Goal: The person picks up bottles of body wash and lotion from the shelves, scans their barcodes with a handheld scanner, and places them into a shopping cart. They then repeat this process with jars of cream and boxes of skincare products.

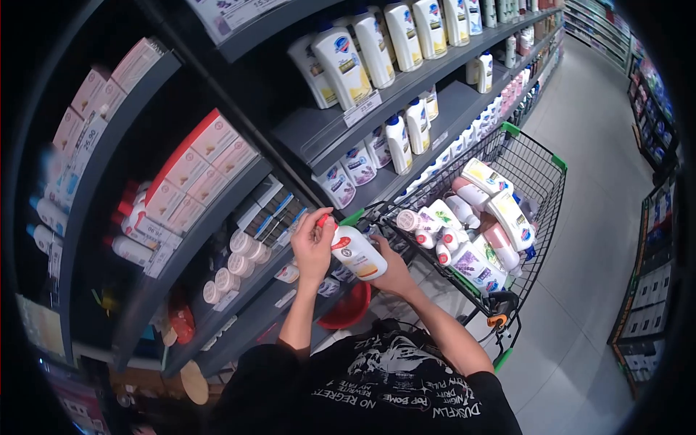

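Note:
A white bottle [357, 253] with a red cap and a red and orange label is tilted in front of my chest. My left hand [314, 243] is closed round its red cap end. Behind the bottle's lower part, my right hand [394, 270] wraps its far side, with some fingers hidden. Just right of my hands stands a black wire shopping cart [547, 217] with green corners. Inside it lie several bottles, among them a white one with a yellow label [512, 219] and a white pack with lavender print [478, 268].
Dark shelves [319, 138] with white and yellow bottles [342, 65] rise ahead. Pink boxes [196, 170] and round jars [243, 254] fill the shelves at left. A red basin [346, 308] is low beside my body. The tiled aisle [591, 145] runs along the right, with more shelving beyond.

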The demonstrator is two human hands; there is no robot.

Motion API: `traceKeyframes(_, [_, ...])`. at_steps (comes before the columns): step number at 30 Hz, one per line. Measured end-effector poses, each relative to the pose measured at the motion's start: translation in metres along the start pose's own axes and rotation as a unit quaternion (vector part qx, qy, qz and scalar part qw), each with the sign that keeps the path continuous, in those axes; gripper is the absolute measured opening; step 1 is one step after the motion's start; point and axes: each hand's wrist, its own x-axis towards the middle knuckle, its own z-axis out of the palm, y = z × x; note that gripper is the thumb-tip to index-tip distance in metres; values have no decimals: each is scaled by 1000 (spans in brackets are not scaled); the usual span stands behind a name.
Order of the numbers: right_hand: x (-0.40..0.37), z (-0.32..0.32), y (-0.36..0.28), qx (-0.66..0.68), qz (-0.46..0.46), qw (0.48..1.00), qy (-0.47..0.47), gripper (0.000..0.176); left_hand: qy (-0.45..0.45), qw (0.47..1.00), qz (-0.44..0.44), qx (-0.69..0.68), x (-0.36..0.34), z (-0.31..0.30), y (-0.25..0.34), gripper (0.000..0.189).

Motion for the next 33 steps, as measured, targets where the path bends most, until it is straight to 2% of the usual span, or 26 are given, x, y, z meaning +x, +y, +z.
traceKeyframes(4, [0, -4, -1, -5, -58, 996, -62, 80, 32, 999, -16, 26, -5, 0, -7, 16])
traceKeyframes(6, [1, -4, 1, 28, -118, 990, -75, 79, 6, 997, -34, 72, -5, -1, -7, 15])
traceKeyframes(10, [1, -13, -16, 66, -106, 984, -126, 76, 44, 994, -57, 88, -4, 0, -8, 15])
traceKeyframes(12, [0, -19, -24, 176, 13, 973, -151, 68, 61, 994, -60, 71, -9, 3, -18, 15])
traceKeyframes(13, [-1, -21, -31, 176, 10, 971, -161, 68, 74, 994, -62, 54, -11, 5, -18, 15])
traceKeyframes(15, [1, -21, -40, 35, 93, 986, -131, 57, 88, 991, -97, 27, -22, 13, -23, 16])
traceKeyframes(16, [2, -19, -37, 38, 87, 985, -147, 57, 93, 991, -97, 14, -28, 17, -17, 17])
traceKeyframes(17, [1, -17, -32, 26, 21, 990, -139, 54, 94, 977, -156, -112, -36, 19, -23, 20])
traceKeyframes(18, [0, -15, -26, 16, -43, 991, -129, 51, 97, 964, -190, -159, -43, 22, -22, 21])
traceKeyframes(19, [-2, -12, -22, 7, -104, 988, -115, 48, 102, 958, -207, -171, -50, 24, -26, 22])
traceKeyframes(21, [0, -10, -17, -13, -135, 982, -132, 47, 111, 950, -229, -182, -64, 17, -34, 23])
traceKeyframes(23, [0, -9, -15, -82, -189, 969, -141, 44, 36, 878, -366, -307, -76, -3, -38, 28])
traceKeyframes(24, [-1, -8, -15, -81, -185, 969, -142, 44, 36, 877, -370, -306, -82, -11, -38, 28])
traceKeyframes(27, [-4, -7, -26, -201, -211, 940, -177, 40, 28, 770, -438, -462, -102, -34, -34, 31])
traceKeyframes(28, [-4, -5, -26, -202, -207, 941, -175, 40, 25, 769, -442, -462, -109, -38, -38, 31])
traceKeyframes(30, [-5, -3, -21, -221, -216, 939, -150, 38, 119, 755, -487, -422, -124, -47, -54, 32])
traceKeyframes(31, [-5, -2, -16, -209, -212, 944, -146, 35, 106, 783, -470, -393, -129, -55, -59, 36])
traceKeyframes(33, [-5, -1, -11, -214, -204, 945, -144, 33, 155, 820, -443, -328, -133, -65, -78, 30])
